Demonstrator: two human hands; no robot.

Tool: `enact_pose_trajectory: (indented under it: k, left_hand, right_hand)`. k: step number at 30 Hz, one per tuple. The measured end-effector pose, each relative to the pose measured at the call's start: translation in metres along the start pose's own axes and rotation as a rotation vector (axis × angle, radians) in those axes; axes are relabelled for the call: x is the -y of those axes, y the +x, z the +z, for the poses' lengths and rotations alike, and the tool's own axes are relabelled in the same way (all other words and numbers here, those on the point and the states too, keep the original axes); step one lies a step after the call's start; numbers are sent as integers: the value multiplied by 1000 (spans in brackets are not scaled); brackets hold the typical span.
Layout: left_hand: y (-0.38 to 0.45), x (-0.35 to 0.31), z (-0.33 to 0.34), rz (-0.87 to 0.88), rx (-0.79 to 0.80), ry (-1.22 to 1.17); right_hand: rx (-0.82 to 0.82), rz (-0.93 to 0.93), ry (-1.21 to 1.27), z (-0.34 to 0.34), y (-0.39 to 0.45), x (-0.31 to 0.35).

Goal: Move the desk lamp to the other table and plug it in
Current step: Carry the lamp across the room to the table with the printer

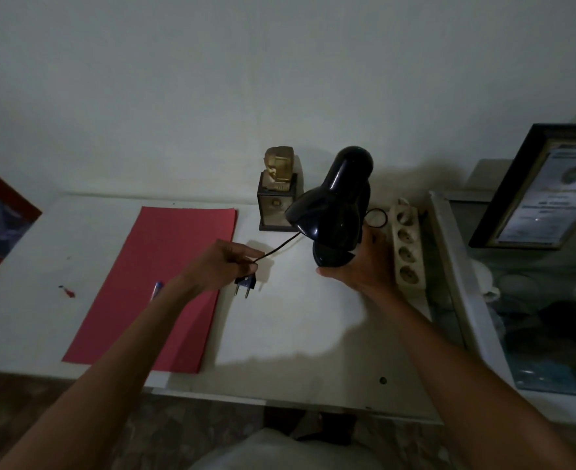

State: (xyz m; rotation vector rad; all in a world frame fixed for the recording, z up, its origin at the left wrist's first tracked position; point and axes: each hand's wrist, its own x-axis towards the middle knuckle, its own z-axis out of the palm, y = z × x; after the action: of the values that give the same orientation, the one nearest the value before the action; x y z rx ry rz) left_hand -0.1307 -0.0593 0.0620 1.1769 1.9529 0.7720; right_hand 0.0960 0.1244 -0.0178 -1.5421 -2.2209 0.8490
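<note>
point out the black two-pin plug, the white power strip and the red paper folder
black two-pin plug (246,283), head view, on its dark body above the pins
white power strip (407,247), head view, on its middle sockets
red paper folder (164,283), head view, on its bare centre

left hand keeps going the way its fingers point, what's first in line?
Probably the black desk lamp: the left hand, pinching the lamp's black cord, points up-right toward its shade and base. Depth is unclear.
</note>
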Motion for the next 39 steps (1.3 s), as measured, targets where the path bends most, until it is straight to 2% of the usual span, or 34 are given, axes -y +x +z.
enact_pose_trajectory:
  k: [9, 15, 21, 27, 36, 39]
  left_hand:
    - [-12, -15, 3, 39, -36, -118]
    - [-18, -20, -7, 111, -151, -175]
    - [-38, -30, -11, 198, -122, -107]
    - [-91, -49, -3, 301, -136, -52]
    - [-198, -70, 84, 356, -20, -35]
    - [-231, -75, 128, 368, 78, -25]
  right_hand:
    - [-18, -2, 22, -3, -19, 6]
    - [-12, -46, 125, -26, -64, 27]
    - [-45, -43, 147, -51, -127, 35]
    - [-114, -89, 179, -80, -200, 28]
    - [-171, -30, 213, -118, -356, -35]
    - [-203, -6, 232, -125, -411, -64]
